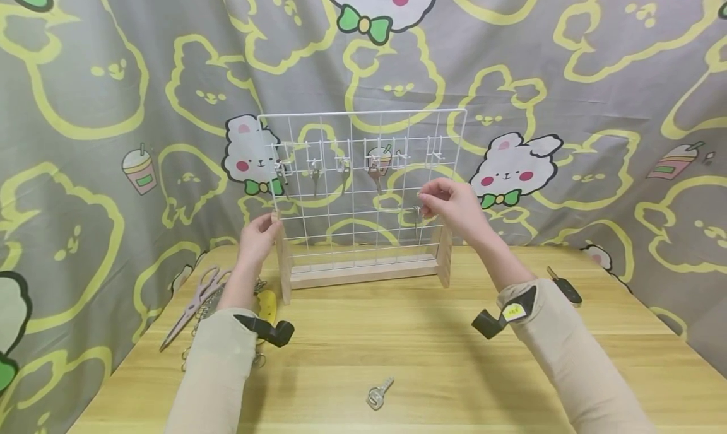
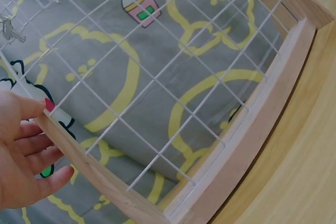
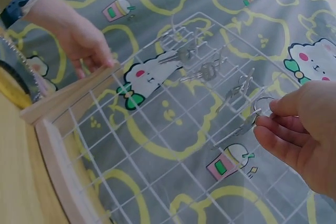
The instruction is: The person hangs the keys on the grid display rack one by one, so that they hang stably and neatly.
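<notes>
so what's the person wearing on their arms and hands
Both arms are in long beige sleeves. Each wrist carries a small black camera unit on a dark strap; the right one has a yellow label. The left hand is bare, with a red-painted thumbnail; the right hand is bare too.

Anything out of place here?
One key lies loose on the table, near its front edge, apart from the keys hung on the wire rack. The right hand pinches another key at the grid.
</notes>
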Tool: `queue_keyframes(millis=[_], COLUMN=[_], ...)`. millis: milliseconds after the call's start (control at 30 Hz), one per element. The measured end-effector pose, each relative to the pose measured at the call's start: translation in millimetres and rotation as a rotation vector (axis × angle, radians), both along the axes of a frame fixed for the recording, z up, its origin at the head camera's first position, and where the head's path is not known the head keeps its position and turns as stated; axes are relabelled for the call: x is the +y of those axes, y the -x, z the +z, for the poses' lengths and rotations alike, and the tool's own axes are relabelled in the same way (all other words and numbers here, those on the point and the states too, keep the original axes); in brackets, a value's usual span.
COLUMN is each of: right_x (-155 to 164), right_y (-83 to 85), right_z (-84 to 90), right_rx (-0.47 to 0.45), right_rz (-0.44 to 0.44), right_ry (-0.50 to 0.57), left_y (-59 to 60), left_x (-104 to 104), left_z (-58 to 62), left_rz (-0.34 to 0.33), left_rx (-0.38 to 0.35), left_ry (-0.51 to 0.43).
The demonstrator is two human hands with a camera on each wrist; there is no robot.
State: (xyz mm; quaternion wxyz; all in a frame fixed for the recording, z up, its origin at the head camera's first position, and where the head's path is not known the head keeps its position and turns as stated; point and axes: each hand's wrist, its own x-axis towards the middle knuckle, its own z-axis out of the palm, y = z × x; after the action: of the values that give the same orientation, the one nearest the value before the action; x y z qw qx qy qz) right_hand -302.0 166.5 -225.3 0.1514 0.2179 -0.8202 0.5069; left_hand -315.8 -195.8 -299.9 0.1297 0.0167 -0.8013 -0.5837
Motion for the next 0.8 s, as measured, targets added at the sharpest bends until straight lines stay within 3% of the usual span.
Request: queue_keyframes(millis=[333, 800], right_x=[-14, -22], right_y=[11.3, 29.3], right_z=[24.1, 36.5], right_rx=[0.042, 0.06], right_rz=[-0.066, -0.128], right_ry=[0.063, 0.157], left_y=[0.5, 0.2], left_x=[0, 1], left_z=[-0.6, 0.7], left_rz=[0.001, 0.004], left_rx=[-0.001, -0.013], left_ry=[0.008, 0.012])
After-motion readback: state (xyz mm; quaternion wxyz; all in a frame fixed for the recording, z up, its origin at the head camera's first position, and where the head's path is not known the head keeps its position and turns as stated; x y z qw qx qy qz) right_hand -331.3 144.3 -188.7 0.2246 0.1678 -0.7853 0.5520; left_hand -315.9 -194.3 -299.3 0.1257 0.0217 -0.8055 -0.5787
